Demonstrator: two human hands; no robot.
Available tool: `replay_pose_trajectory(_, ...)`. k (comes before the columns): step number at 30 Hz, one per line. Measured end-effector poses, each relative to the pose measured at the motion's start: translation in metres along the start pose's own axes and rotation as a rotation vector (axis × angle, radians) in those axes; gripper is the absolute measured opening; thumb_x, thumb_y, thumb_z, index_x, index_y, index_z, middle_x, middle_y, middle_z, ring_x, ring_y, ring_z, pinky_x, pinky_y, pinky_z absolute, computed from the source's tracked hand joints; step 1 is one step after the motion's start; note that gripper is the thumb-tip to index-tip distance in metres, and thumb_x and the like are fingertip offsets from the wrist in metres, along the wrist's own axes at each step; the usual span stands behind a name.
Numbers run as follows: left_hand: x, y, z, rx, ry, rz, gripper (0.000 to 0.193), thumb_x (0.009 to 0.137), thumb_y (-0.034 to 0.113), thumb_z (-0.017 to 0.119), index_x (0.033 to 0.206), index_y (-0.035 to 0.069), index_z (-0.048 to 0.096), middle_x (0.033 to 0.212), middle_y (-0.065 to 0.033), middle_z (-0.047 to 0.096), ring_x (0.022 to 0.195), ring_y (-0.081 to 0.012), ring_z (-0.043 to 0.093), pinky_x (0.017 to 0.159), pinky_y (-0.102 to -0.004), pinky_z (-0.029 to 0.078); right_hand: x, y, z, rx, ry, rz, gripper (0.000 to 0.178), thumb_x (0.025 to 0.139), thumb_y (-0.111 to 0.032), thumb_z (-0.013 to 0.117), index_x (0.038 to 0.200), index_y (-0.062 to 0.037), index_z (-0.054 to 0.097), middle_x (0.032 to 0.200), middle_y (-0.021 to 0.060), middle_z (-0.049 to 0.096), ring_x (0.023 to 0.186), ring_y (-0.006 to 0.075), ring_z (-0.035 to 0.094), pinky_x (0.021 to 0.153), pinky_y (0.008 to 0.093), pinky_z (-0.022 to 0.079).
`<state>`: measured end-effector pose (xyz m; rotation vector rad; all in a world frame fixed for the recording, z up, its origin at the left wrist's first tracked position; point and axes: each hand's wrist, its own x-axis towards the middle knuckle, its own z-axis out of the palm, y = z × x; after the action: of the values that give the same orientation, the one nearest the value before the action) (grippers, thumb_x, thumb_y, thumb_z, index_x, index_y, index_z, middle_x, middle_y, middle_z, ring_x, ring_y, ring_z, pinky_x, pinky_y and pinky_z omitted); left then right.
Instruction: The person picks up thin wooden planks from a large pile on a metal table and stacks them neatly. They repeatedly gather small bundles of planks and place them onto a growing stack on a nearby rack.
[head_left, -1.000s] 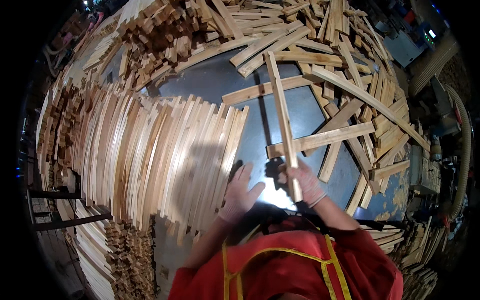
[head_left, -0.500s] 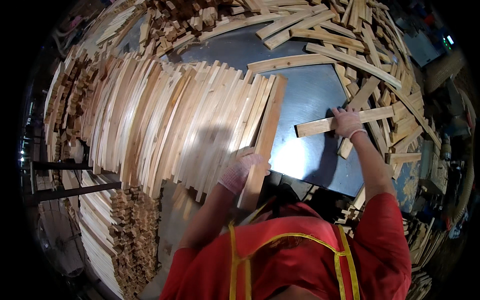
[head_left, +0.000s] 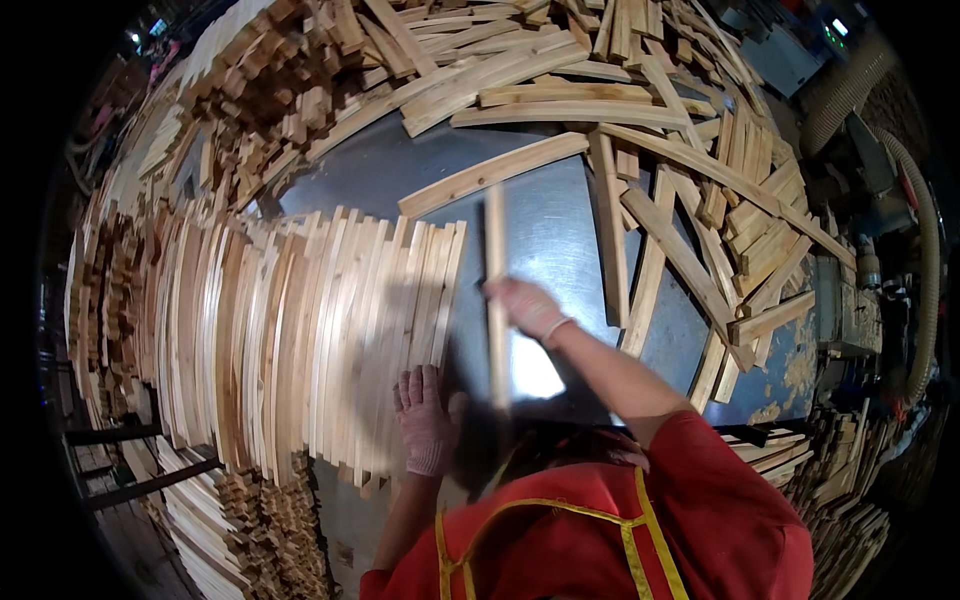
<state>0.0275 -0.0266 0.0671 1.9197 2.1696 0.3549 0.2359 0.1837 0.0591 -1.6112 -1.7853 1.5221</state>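
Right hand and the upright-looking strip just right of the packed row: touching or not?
Touching. The head view shows the right hand closed on the wooden strip, its fingers crossing the wood.

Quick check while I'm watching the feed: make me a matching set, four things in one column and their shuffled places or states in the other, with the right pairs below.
Things:
1. left hand
2. ribbed hose
3. right hand
4. row of packed strips

Places or states:
A. closed around a lone wooden strip
B. side by side, left of the lone wooden strip
C. open, with no strip in its grip
D. curving down along the far right of the view

Right pairs: 1-C, 2-D, 3-A, 4-B
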Motion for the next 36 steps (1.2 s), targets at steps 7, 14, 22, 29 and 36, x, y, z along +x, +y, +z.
replay_pose_trajectory(7,0.016,-0.001,0.004,0.218,0.006,0.147,0.076,0.085,0.025,0.073,0.154,0.007,0.046,0.158,-0.0218,0.046,0.147,-0.0499,0.040,0.121,-0.0653,0.031,0.020,-0.040,-0.083,-0.638,0.454,-0.349,0.045,0.088,-0.039,0.068,0.113,-0.0026,0.062,0.107,0.0234,0.071,0.104,0.0422,0.067,0.091,0.0532,0.053)
replay_pose_trajectory(14,0.027,0.008,-0.006,0.271,-0.028,0.169,0.072,0.083,0.019,0.069,0.152,0.012,0.049,0.156,-0.0204,0.046,0.146,-0.0491,0.041,0.121,-0.0649,0.032,0.025,0.048,-0.131,-0.653,0.756,0.134,0.081,0.078,-0.021,0.086,0.144,-0.0078,0.042,0.135,0.0210,0.056,0.123,0.0428,0.061,0.100,0.0501,0.055)
replay_pose_trajectory(22,0.017,0.001,-0.008,0.215,-0.022,0.177,0.068,0.091,0.032,0.070,0.152,0.009,0.050,0.155,-0.0165,0.048,0.147,-0.0457,0.038,0.124,-0.0613,0.028,-0.099,0.055,-0.009,0.236,0.380,0.073,0.108,0.085,-0.024,0.076,0.171,-0.0029,0.014,0.132,0.0361,0.066,0.114,0.0423,0.071,0.102,0.0423,0.054)
replay_pose_trajectory(29,0.015,-0.023,-0.004,0.097,0.017,0.304,0.061,0.099,0.046,0.060,0.145,0.006,0.057,0.151,-0.0172,0.052,0.145,-0.0413,0.042,0.124,-0.0568,0.029,-0.125,0.005,0.108,-0.315,-0.234,-0.077,0.084,0.097,-0.047,0.063,0.161,-0.0006,0.035,0.114,0.0352,0.071,0.107,0.0466,0.070,0.095,0.0506,0.055)
replay_pose_trajectory(36,0.011,-0.018,-0.010,0.135,0.008,0.383,0.079,0.077,0.038,0.084,0.144,0.008,0.053,0.148,-0.0147,0.046,0.141,-0.0422,0.043,0.120,-0.0602,0.033,-0.020,-0.029,-0.055,-0.423,0.540,-0.377,0.042,0.089,-0.032,0.066,0.122,-0.0055,0.067,0.111,0.0285,0.071,0.105,0.0466,0.069,0.092,0.0547,0.054)
